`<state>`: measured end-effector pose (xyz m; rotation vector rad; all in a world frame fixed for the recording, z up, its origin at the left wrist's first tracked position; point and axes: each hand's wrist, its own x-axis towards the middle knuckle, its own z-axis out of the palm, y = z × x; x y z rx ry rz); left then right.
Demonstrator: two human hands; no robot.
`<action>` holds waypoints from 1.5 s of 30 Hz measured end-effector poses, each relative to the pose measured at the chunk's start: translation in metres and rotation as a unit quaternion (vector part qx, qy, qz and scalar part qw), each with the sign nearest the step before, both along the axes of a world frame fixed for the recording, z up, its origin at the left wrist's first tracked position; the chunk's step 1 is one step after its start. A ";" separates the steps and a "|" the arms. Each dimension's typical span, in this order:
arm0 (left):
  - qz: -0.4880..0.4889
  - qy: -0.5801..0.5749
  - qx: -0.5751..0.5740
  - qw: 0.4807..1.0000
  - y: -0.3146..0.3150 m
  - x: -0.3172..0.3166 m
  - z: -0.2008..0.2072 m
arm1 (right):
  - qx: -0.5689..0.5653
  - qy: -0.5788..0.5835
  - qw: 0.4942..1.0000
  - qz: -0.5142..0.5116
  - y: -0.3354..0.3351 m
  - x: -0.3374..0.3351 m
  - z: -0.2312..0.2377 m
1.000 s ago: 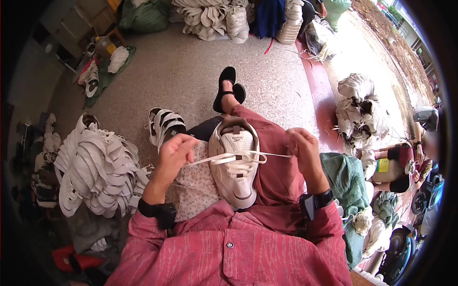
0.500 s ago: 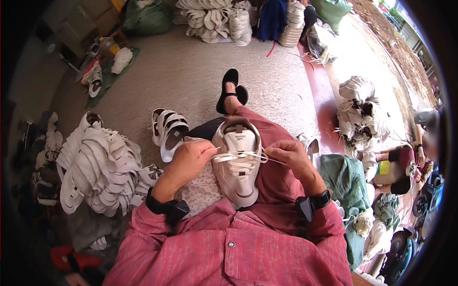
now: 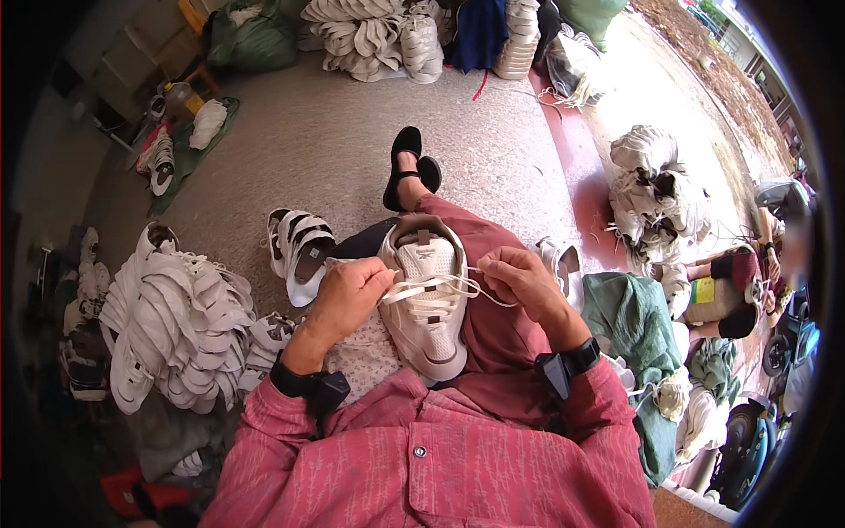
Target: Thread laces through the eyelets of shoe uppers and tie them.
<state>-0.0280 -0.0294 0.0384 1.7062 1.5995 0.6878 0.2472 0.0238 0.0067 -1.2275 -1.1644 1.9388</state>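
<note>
A white sneaker upper (image 3: 422, 339) with a brown lining rests on my lap, its toe pointing toward me. White shoelace (image 3: 436, 282) crosses its front, with loose loops over the tongue. At its left edge, my left hand (image 3: 350, 295) is closed in a pinch on the lace. My right hand (image 3: 518, 277), just off the right side, pinches another part of the same lace between thumb and fingertips. A loose strand hangs below the right fingers. A floral cloth (image 3: 356, 352) lies across my left thigh.
Beside my left knee lie white uppers with dark openings (image 3: 304, 251); a large stack of uppers (image 3: 180, 317) stands farther left. On the right are another upper (image 3: 563, 268), green cloth (image 3: 629, 317), a bundle of uppers (image 3: 656, 194) and a person's legs (image 3: 717, 286).
The whole scene has shifted slightly left in view. Both hands still pinch the lace; the loops over the tongue look wider and looser, and the right-hand strand bends downward more.
</note>
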 end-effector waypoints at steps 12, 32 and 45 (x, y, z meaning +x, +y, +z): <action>0.010 -0.033 -0.037 0.999 0.003 0.001 -0.009 | 0.014 0.045 0.999 0.016 -0.003 0.003 -0.004; -0.028 -0.139 -0.142 0.980 0.026 -0.006 -0.014 | 0.026 -0.010 0.999 -0.024 -0.008 -0.004 -0.002; -0.142 0.060 0.266 0.952 0.049 0.041 0.017 | 0.016 -0.029 0.998 -0.047 -0.012 -0.008 0.001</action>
